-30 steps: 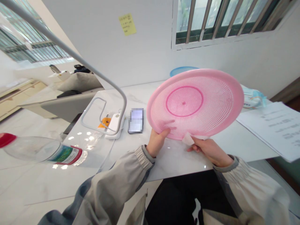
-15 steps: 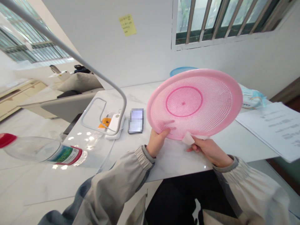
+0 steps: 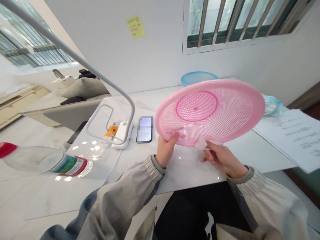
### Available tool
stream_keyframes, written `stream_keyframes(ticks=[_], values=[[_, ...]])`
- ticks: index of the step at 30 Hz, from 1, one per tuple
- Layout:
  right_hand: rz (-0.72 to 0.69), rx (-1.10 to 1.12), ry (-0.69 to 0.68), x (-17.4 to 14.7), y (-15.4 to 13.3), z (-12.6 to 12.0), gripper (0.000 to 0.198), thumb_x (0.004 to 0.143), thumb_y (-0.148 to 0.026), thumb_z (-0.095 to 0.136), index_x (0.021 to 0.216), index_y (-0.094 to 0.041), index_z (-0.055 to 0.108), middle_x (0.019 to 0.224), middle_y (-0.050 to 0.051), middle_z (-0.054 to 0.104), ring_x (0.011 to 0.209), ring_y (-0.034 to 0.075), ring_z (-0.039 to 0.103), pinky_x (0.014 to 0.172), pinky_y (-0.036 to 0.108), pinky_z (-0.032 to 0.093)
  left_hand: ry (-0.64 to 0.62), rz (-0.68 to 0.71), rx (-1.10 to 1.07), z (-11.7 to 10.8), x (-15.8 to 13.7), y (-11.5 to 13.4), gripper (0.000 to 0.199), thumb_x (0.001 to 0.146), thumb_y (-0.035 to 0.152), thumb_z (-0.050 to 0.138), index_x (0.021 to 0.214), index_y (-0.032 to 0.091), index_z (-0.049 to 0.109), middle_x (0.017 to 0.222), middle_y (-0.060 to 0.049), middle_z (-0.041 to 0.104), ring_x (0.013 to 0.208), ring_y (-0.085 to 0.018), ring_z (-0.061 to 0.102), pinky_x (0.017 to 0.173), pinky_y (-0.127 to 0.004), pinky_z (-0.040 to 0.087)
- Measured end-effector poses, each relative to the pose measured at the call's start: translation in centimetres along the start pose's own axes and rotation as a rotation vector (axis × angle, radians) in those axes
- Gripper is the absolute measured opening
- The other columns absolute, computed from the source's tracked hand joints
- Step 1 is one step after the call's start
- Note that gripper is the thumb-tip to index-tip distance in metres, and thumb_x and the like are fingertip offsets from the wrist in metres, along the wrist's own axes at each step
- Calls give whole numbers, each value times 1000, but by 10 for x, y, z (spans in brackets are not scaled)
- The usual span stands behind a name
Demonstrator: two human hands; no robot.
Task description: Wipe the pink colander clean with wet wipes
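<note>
A round pink mesh basket (image 3: 230,113) is held tilted above the white table, its hollow side facing me. My left hand (image 3: 167,150) grips its near left rim, thumb over the inside and fingers showing through the mesh from behind. At the near rim, my right hand (image 3: 223,158) is closed on a white wipe (image 3: 200,144), which is pressed against the edge of the basket. Part of the wipe is hidden by the right fingers.
Beyond the pink basket stands a blue basket (image 3: 198,77). A phone (image 3: 145,129), a white power strip (image 3: 123,135) and a grey lamp stand (image 3: 131,110) are on the left. A plastic bottle (image 3: 45,160) is further left. Papers (image 3: 290,136) and a wipes pack (image 3: 272,106) lie right.
The pink basket has tipped flatter and shifted slightly right, uncovering more of the blue basket. My right hand stays at the near rim with the wipe.
</note>
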State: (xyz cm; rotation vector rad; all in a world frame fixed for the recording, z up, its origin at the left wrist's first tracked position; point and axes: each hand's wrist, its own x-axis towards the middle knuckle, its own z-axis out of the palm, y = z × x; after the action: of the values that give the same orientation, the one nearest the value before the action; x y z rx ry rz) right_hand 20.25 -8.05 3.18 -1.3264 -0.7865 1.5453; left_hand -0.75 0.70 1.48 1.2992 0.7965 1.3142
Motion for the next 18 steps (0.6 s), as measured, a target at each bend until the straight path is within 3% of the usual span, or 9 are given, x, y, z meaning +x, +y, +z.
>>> stream_keyframes(ticks=[5, 18], values=[[-11, 4, -48, 0, 0, 0, 72, 67, -88, 83, 45, -23, 64, 47, -2, 48, 50, 12, 41, 80, 41, 65, 57, 90, 53, 0, 1, 6, 30, 101, 47, 76, 114, 22, 87, 116, -8, 86, 109, -28, 81, 103, -44, 63], [-10, -80, -92, -3, 0, -1, 66, 77, -81, 80, 50, -21, 68, 52, 0, 56, 56, 13, 49, 85, 40, 64, 76, 49, 7, 1, 2, -1, 38, 103, 53, 72, 115, 20, 85, 120, -10, 86, 109, -27, 82, 96, -39, 67]])
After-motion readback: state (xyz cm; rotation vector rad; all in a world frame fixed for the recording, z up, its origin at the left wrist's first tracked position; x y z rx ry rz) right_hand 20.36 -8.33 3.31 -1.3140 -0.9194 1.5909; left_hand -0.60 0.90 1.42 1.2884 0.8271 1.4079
